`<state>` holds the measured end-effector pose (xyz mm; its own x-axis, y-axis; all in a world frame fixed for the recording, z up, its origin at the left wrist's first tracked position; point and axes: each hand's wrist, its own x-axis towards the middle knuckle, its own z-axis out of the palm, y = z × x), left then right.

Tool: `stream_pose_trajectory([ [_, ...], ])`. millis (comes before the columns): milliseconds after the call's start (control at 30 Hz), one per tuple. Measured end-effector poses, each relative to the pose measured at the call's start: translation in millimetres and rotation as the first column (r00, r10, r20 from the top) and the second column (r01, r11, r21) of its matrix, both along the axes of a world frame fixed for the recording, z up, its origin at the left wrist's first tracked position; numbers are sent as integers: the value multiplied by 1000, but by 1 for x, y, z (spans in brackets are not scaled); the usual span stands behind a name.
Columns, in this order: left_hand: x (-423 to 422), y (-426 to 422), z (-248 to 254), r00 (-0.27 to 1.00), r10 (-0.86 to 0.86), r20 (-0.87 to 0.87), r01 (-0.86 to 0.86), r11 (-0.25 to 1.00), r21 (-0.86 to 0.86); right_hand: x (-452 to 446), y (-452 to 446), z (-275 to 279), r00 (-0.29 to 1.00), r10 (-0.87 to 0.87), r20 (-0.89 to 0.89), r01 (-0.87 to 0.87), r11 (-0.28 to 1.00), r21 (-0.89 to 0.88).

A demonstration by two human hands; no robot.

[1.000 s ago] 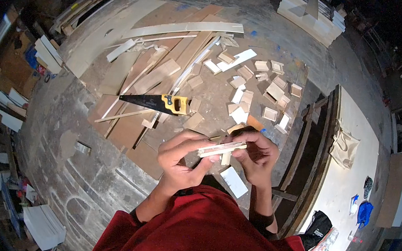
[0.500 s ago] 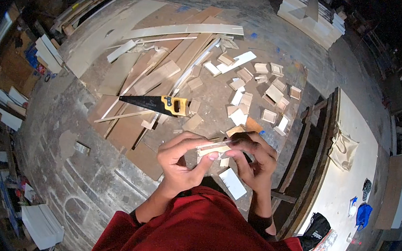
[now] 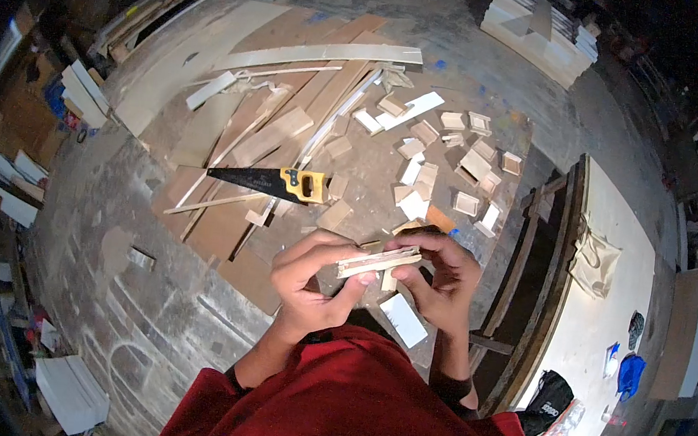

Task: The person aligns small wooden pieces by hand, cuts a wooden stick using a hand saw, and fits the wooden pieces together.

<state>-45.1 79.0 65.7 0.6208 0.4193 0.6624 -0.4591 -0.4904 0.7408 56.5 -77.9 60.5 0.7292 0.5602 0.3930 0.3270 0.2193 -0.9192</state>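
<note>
My left hand (image 3: 309, 286) pinches the left end of a small wooden box (image 3: 377, 261), thumb below and fingers on top. The box is edge-on, with pale wooden strips along its side. At its right end, my right hand (image 3: 441, 281) has its fingers curled round behind the box and its thumb near the lower edge. Below the hands lies a white rectangular board piece (image 3: 404, 320). Left of the hands and beyond them, a handsaw (image 3: 264, 181) with a black blade and yellow handle lies flat.
Several small shallow wooden boxes (image 3: 466, 202) are scattered at the right of the work surface. Long wooden boards and strips (image 3: 273, 137) lie piled at the left. A white-topped table (image 3: 610, 302) with a cloth bag (image 3: 595, 263) stands to the right. Stacked white panels (image 3: 543, 33) are at the back.
The box has turned slightly, so more of its long side shows. My right thumb and fingers have shifted at its right end. The left hand keeps its grip.
</note>
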Motion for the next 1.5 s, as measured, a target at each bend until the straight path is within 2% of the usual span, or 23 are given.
stream_pose_trajectory([
  [100, -2, 0, 0, 1000, -1, -2, 1, 999, 37, 0, 0, -3, 994, 82, -70, -80, 996, 37],
  [300, 7, 2, -1, 994, -109, 1, 109, 994, -4, 2, 4, -9, 992, 121, 28, -123, 990, 62],
  [367, 9, 7, -11, 993, -121, -8, 120, 992, -47, 4, 7, -13, 991, 137, 3, -136, 989, 56],
  [400, 9, 9, -14, 996, -85, -15, 85, 996, -41, 4, 7, -10, 993, 114, 14, -115, 993, 28],
  [467, 1, 15, -24, 997, -43, -68, 30, 983, -179, 9, 8, -13, 995, 94, 20, -94, 996, -1],
  [567, -14, 32, -37, 992, -3, -124, -40, 939, -342, 38, 9, -64, 958, -132, -256, 127, 991, -33],
  [633, -25, 49, -51, 989, 13, -150, -75, 906, -416, 64, 8, -123, 926, -254, -280, 176, 945, -277],
  [767, -45, 77, -77, 981, 29, -194, -127, 847, -516, 92, 36, -284, 966, -117, 230, 228, 804, -549],
  [800, -50, 81, -80, 974, 36, -225, -159, 815, -557, 95, 46, -315, 965, -121, 231, 232, 803, -549],
  [833, -56, 85, -83, 975, 34, -222, -155, 815, -558, 98, 55, -342, 952, -53, 301, 248, 711, -658],
  [867, -62, 89, -86, 973, 4, -232, -147, 785, -602, 100, 63, -362, 932, 29, 361, 272, 603, -750],
  [900, -65, 95, -89, 971, -21, -238, -142, 751, -645, 103, 67, -378, 928, 38, 370, 274, 605, -748],
  [967, -67, 100, -81, 980, -22, -195, -122, 712, -691, 104, 71, -401, 818, 90, 569, 433, 554, -711],
  [1000, -71, 103, -79, 977, -37, -211, -128, 686, -716, 100, 71, -406, 792, 112, 600, 458, 541, -706],
  [1033, -77, 106, -76, 972, -51, -230, -141, 658, -740, 97, 70, -410, 769, 135, 625, 478, 529, -701],
  [1067, -80, 108, -72, 971, -55, -233, -148, 626, -766, 103, 74, -410, 835, 259, 485, 371, 385, -845],
  [1133, -85, 114, -59, 975, -47, -217, -135, 650, -748, 114, 65, -447, 750, 340, 568, 450, 368, -814],
  [1167, -88, 119, -54, 977, -73, -203, -101, 675, -731, 113, 70, -429, 781, 327, 532, 420, 356, -835],
  [1267, -97, 131, -40, 975, -50, -216, -100, 770, -630, 111, 76, -408, 757, 341, 557, 415, 408, -813],
  [1333, -101, 138, -23, 968, -28, -249, -104, 858, -503, 107, 86, -377, 737, 149, 659, 426, 656, -624],
  [1367, -101, 142, -21, 970, -29, -242, -101, 856, -507, 104, 92, -353, 732, 151, 664, 430, 653, -623],
  [1433, -101, 147, -18, 978, -37, -206, -60, 892, -448, 87, 111, -271, 888, 83, 452, 254, 730, -635],
  [1500, -97, 151, -11, 972, -45, -230, -54, 912, -408, 54, 127, -175, 998, -58, 1, 50, 851, -523],
])
